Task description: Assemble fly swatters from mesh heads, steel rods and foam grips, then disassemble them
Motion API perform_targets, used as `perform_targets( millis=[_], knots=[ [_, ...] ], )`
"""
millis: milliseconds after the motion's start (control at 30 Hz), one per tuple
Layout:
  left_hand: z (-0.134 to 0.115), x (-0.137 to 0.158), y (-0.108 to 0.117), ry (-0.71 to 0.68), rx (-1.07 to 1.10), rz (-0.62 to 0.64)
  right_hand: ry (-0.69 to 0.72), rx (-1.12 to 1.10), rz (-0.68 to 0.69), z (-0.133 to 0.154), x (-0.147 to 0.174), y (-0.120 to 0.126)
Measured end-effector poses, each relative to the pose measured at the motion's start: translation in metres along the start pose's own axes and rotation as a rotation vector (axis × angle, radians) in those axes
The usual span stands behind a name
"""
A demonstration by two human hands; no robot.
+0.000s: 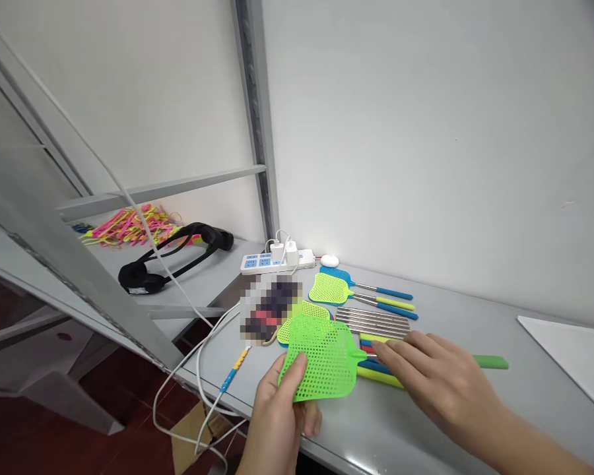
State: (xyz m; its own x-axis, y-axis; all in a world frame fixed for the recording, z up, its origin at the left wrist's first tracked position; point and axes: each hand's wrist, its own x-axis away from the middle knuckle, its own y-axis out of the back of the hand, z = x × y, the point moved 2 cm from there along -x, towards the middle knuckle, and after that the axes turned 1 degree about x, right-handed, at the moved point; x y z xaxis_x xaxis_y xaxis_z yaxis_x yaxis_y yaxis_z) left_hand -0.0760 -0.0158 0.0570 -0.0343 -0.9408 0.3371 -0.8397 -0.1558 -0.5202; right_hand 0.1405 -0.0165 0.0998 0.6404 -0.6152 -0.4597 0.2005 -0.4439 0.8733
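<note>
A bright green fly swatter [327, 359] is between my two hands, raised in front of the grey tabletop. My left hand [280, 406] pinches the lower left edge of its perforated paddle, thumb on top. Over its metal shaft my right hand [438, 379] is closed, with the green handle sticking out to the right. Behind the paddle lies a yellow-green fly swatter [317, 309], partly covered. Blue, red and yellow handles [379, 376] lie below my right fingers. Just beyond is a row of bare metal rods [371, 321].
Further back lie a yellow swatter [329, 288] and a blue swatter [396, 293]. A power strip [257, 264] with chargers stands by the wall, near a blurred-out device [272, 310]. White cables [202, 343] hang over the edge. Left are a black headset [146, 277] and pink-yellow pieces [133, 227].
</note>
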Motion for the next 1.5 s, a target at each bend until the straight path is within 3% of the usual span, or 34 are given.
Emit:
perform_targets(
  millis=[133, 200, 267, 333, 433, 533, 667, 867, 1033, 1133, 1233, 1367, 1500],
  knots=[
    [-0.002, 0.003, -0.002, -0.078, -0.036, -0.019, -0.273, -0.313, 0.209, 0.007, -0.014, -0.001],
    [-0.005, 0.000, 0.002, -0.094, -0.050, -0.033, -0.333, -0.475, 0.323, 0.007, -0.018, -0.003],
    [-0.011, -0.004, 0.008, -0.119, 0.004, -0.081, -0.324, -0.447, 0.299, 0.003, -0.016, -0.004],
    [-0.018, -0.010, 0.016, -0.146, 0.083, -0.135, -0.313, -0.300, 0.192, -0.006, -0.009, -0.004],
    [-0.017, -0.014, 0.020, -0.080, 0.111, -0.087, -0.347, -0.177, 0.102, -0.015, -0.002, -0.002],
    [-0.002, -0.012, 0.013, 0.066, 0.083, 0.043, -0.348, -0.246, 0.122, -0.009, -0.007, -0.002],
    [0.014, -0.011, 0.003, 0.194, 0.078, 0.167, -0.252, -0.376, 0.199, 0.012, -0.021, -0.006],
    [0.007, -0.027, 0.015, 0.296, 0.191, 0.097, -0.118, -0.489, 0.262, 0.013, -0.034, -0.022],
    [0.006, -0.030, 0.026, 0.397, 0.322, 0.045, -0.183, -0.564, 0.231, -0.008, -0.058, -0.051],
    [0.004, -0.027, 0.025, 0.258, 0.199, 0.056, -0.253, -0.604, 0.244, -0.018, -0.076, -0.071],
    [0.001, -0.030, 0.026, -0.040, -0.037, 0.067, -0.266, -0.595, 0.318, -0.022, -0.085, -0.083],
    [-0.002, -0.037, 0.030, -0.436, -0.403, 0.101, -0.190, -0.525, 0.401, -0.023, -0.084, -0.084],
    [-0.007, -0.039, 0.029, -0.689, -0.723, 0.228, -0.155, -0.488, 0.446, -0.021, -0.077, -0.079]
  ],
)
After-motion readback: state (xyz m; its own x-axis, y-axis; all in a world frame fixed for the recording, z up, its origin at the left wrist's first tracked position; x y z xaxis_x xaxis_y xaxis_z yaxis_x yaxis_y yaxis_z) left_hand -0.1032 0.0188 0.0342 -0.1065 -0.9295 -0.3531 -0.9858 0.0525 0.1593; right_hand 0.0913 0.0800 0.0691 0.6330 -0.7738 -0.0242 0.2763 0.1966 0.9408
